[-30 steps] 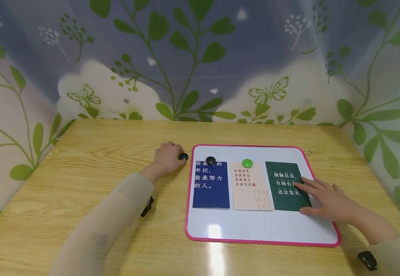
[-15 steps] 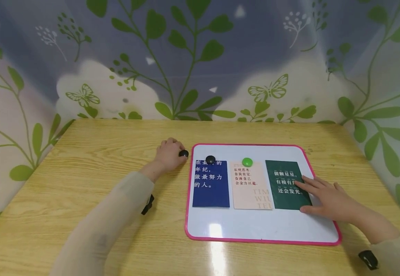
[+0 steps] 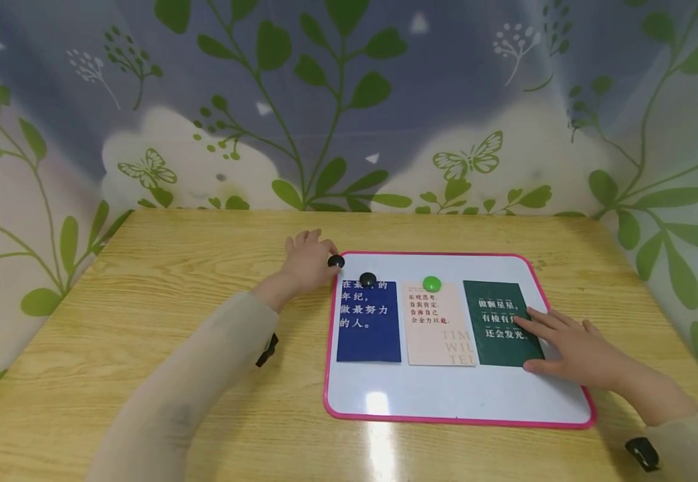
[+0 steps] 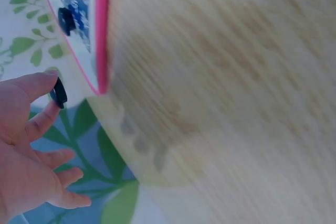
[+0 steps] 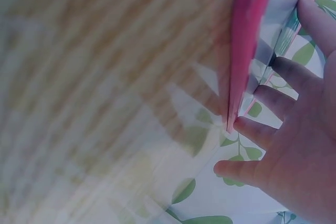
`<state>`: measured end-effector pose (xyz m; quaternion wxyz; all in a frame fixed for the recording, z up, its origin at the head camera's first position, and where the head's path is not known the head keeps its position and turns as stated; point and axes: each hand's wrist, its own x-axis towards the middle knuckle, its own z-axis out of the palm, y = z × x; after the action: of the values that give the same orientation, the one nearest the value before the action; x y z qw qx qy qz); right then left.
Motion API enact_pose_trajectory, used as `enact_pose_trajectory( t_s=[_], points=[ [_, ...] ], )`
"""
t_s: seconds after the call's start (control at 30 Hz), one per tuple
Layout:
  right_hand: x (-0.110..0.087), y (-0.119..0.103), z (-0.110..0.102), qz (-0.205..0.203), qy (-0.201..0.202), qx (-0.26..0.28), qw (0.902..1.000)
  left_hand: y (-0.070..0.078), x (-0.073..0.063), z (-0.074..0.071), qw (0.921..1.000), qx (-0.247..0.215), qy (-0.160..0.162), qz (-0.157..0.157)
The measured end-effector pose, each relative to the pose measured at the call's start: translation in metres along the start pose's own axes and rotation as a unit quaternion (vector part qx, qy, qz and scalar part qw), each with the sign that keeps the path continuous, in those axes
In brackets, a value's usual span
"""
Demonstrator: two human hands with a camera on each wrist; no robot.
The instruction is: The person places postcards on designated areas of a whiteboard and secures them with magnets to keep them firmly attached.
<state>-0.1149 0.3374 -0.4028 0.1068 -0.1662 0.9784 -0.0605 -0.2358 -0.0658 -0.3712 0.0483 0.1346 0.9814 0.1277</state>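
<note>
My left hand pinches a round black magnet between thumb and forefinger, by the top left corner of a pink-edged whiteboard. In the left wrist view the magnet stands on edge between the fingertips, the other fingers spread apart. Fingertips of my right hand rest on the right edge of a dark green card, fingers extended. Left of it on the board lie a cream card with a green magnet at its top and a blue card with another black magnet.
The whiteboard lies flat on a light wooden table. Behind the table and at its sides hangs a leaf-patterned curtain. Both wrists wear black straps, partly seen below the sleeves.
My left hand has lifted the black magnet from the table beside the board and carried it right and away, to the board's corner. The right hand has stayed on the green card.
</note>
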Motion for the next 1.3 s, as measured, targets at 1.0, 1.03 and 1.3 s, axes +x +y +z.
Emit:
enact_pose_trajectory(
  t_s=[1.0, 1.03, 1.3],
  points=[
    [-0.003, 0.004, 0.001, -0.002, -0.001, 0.002, 1.0, 0.186, 0.036, 0.021, 0.9812, 0.076, -0.046, 0.171],
    [-0.002, 0.004, 0.001, -0.004, 0.0, 0.001, 1.0, 0.19, 0.037, 0.024, 0.9802, 0.083, -0.05, 0.173],
    [-0.003, 0.002, -0.001, -0.005, 0.002, 0.003, 1.0, 0.216, 0.045, 0.036, 0.976, 0.109, -0.071, 0.175]
  ],
)
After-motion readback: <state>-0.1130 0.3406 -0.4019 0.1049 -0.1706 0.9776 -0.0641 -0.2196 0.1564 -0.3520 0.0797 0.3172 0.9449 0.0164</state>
